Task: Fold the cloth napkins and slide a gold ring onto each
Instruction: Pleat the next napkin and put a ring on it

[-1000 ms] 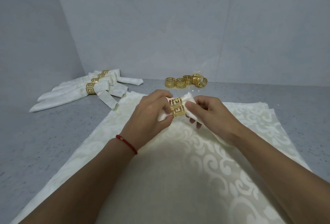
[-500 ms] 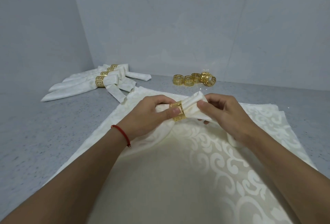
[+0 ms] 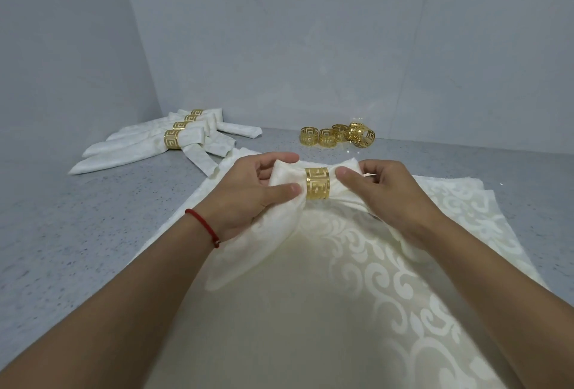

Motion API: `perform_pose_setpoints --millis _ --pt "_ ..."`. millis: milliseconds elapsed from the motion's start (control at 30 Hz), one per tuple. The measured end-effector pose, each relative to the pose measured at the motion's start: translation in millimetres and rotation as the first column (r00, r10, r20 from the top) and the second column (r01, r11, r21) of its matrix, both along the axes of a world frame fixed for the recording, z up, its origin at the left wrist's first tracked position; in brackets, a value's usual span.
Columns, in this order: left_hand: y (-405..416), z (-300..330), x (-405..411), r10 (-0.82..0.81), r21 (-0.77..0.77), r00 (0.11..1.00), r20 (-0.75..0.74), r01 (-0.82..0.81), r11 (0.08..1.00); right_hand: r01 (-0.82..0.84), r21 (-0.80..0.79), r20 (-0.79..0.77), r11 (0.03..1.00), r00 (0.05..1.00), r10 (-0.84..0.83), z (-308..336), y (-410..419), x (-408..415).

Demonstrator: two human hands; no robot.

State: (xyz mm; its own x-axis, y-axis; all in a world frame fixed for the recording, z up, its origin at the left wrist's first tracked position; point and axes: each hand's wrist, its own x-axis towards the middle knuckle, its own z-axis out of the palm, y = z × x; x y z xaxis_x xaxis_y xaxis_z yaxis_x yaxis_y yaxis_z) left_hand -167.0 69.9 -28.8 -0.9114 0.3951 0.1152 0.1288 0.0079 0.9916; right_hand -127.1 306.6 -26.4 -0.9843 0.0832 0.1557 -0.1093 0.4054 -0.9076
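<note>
Closest to us, a stack of flat cream damask napkins (image 3: 388, 280) with a scroll pattern lies spread on the grey speckled countertop (image 3: 93, 218), waiting to be folded; how many are in the stack we cannot tell. Just above it we hold the folded cream cloth napkin (image 3: 289, 199) level between both hands, with a gold cut-out ring (image 3: 317, 183) already around its middle. Our left hand (image 3: 248, 193), a red cord bracelet (image 3: 203, 224) on its wrist, pinches the cloth just left of the ring between thumb and fingers. Our right hand (image 3: 388, 196) pinches the cloth on the ring's other side in the same way. We judge this napkin nearly done, needing only a tidy and a place with the others. Farther back on the left, a fan of finished ringed napkins (image 3: 161, 146) lies near the corner; we count about four gold bands there. Farther right, by the wall, a cluster of spare gold rings (image 3: 337, 135) sits unused, so several napkins are left.
</note>
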Motion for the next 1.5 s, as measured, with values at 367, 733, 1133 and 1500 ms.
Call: perform_pose_setpoints --millis 367,733,1133,1500 --pt "5 -1 1 0.043 -0.073 0.987 0.152 -0.032 0.997 -0.012 0.271 0.077 0.962 0.997 -0.009 3 0 4" --pt "-5 9 6 -0.051 -0.154 0.998 0.021 0.054 0.987 -0.130 0.256 0.026 0.958 0.991 0.128 9 3 9" --pt "-73 67 -1 -0.011 -0.443 0.997 -0.078 -0.025 0.896 -0.249 0.208 0.103 0.946 0.967 0.232 50 -48 6" --pt "-231 81 -51 0.286 -0.790 0.938 -0.198 -0.325 0.519 -0.262 0.051 0.269 0.964 0.933 0.239 36 -254 -82"
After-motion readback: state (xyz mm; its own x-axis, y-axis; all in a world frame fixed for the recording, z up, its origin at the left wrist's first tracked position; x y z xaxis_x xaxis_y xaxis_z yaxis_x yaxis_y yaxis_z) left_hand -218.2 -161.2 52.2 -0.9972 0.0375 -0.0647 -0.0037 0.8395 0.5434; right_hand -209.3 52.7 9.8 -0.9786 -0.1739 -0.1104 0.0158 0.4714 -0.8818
